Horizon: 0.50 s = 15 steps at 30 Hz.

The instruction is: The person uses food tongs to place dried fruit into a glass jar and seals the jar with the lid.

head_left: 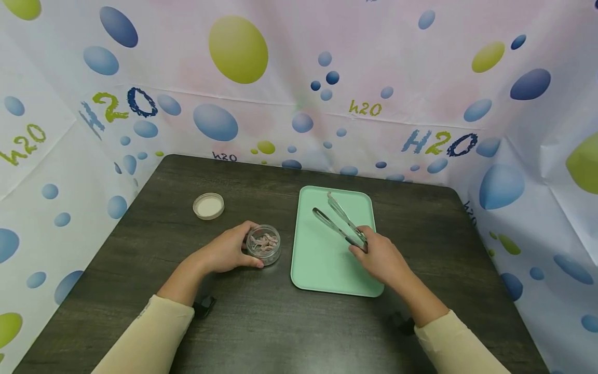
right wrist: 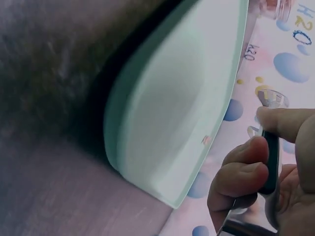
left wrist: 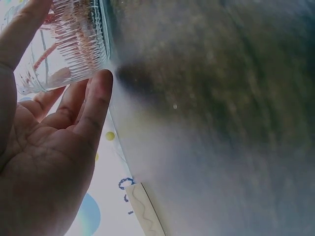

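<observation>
Tabletop (head_left: 261,322) gap between jar (head_left: 273,257) and tray (head_left: 322,267)

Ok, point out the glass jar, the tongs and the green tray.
Glass jar (head_left: 272,259): head view, on its side wall.
Tongs (head_left: 334,226): head view, on one metal arm.
Green tray (head_left: 320,262): head view, on its bare floor.
</observation>
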Available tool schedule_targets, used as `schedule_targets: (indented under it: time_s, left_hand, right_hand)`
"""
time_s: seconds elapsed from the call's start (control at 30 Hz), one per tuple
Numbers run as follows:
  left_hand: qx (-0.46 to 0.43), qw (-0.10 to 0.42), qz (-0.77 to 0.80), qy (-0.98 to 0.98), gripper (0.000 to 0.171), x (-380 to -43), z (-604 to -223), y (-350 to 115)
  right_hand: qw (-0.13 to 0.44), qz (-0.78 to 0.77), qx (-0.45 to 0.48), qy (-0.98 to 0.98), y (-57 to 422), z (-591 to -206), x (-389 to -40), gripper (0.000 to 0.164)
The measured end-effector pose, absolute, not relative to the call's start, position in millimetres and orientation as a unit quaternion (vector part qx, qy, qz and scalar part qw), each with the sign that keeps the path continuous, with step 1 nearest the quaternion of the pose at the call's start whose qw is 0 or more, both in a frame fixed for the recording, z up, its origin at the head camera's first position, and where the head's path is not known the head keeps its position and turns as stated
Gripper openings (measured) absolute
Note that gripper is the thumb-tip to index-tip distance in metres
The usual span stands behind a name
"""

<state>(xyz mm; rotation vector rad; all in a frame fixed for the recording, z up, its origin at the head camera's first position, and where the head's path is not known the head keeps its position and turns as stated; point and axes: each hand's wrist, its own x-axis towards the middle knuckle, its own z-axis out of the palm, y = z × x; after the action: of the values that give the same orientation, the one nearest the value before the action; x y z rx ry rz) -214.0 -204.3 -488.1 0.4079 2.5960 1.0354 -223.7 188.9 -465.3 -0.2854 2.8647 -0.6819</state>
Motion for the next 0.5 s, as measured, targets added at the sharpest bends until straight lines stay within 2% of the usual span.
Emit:
schedule_targets:
  time_s: [0.5]
  left_hand:
    - [0.139,0.164,0.364,0.906,0.094,-215,-489,-204]
  right_hand:
    - [0.114,-0.182,-0.081,0.973,200,-476,-257,0.056]
